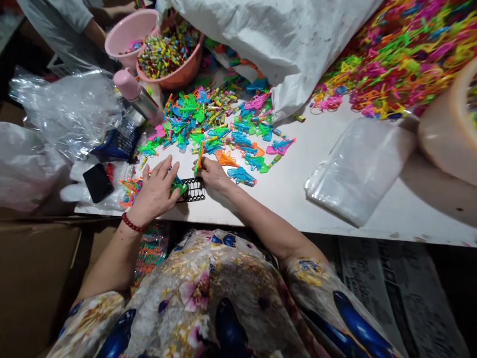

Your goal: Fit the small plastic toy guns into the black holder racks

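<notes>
My right hand (pixel 214 175) pinches a small orange and green plastic toy piece (pixel 200 158), held on edge over the table. Just below it lies a black plastic rack (pixel 194 190) with rows of round openings. My left hand (pixel 158 191) is spread over the left part of this rack, fingers stretched out, palm down. A green plastic piece (pixel 181 189) peeks out beside its thumb, and the rest under the palm is hidden. Left of that hand sit several small orange and pink pieces (pixel 130 191). Blue, green, pink and orange toy pieces (pixel 242 141) are heaped ahead of both hands.
A red basin (pixel 169 77) holds small yellow-and-red tubes, with a pink basin (pixel 128 30) behind it. Near them stands a pink-capped bottle (pixel 139 97). Plastic bags (pixel 357 169) and a large tub (pixel 450 124) are at right. A phone (pixel 97 183) lies left. Another person's sleeve (pixel 74 15) shows behind.
</notes>
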Tool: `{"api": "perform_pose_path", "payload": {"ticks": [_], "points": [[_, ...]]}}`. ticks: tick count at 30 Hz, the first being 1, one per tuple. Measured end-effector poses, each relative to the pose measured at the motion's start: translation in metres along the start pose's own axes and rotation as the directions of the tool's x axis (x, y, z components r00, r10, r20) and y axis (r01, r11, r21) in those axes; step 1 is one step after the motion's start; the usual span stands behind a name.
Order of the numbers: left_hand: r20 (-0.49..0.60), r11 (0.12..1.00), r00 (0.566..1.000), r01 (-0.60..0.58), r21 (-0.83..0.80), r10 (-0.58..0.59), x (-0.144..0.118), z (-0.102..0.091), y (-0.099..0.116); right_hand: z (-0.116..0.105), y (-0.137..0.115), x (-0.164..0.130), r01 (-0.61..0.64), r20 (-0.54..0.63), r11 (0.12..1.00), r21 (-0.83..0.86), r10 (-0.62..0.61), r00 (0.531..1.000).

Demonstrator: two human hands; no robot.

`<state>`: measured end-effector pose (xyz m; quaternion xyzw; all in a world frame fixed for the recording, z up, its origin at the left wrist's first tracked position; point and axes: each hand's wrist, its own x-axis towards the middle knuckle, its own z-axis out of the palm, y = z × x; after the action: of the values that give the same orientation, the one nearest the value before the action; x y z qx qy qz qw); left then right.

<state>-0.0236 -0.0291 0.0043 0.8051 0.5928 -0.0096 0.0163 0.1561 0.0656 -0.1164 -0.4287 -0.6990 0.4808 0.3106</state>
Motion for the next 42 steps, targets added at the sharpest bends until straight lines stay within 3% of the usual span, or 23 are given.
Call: {"api": "perform_pose_path", "payload": {"ticks": [3, 10, 18, 24, 30, 42], "points": [[0.014, 1.0, 1.0, -0.017, -0.02, 0.018, -0.005, -0.001, -0.003, 0.014, -0.008, 0.0, 0.021, 0.051, 1.0, 0.02, -0.022, 0.998], [-0.014, 0.998, 1.0, -0.024, -0.053, 0.024, -0.005, 0.002, -0.003, 0.029, -0.018, 0.002, 0.035, 0.176, 0.992, -0.124, -0.012, 0.984], [-0.013, 0.998, 1.0, -0.015, -0.064, 0.015, -0.006, 0.002, -0.001, 0.031, -0.021, 0.003, 0.063, 0.229, 0.981, -0.183, -0.02, 0.973], [-0.016, 0.998, 1.0, -0.008, -0.062, 0.007, -0.006, 0.002, 0.0, 0.032, -0.021, 0.005, 0.14, 0.274, 0.983, -0.122, -0.103, 0.956], [-0.002, 0.998, 1.0, 0.003, -0.055, -0.004, -0.006, 0.0, 0.002, 0.036, -0.021, 0.008, 0.14, 0.291, 0.954, -0.265, -0.059, 0.955], [0.02, 0.999, 0.999, -0.041, -0.006, 0.041, -0.005, -0.004, 0.01, 0.031, -0.021, 0.015, 0.227, 0.343, 0.897, -0.379, -0.091, 0.935]]}}
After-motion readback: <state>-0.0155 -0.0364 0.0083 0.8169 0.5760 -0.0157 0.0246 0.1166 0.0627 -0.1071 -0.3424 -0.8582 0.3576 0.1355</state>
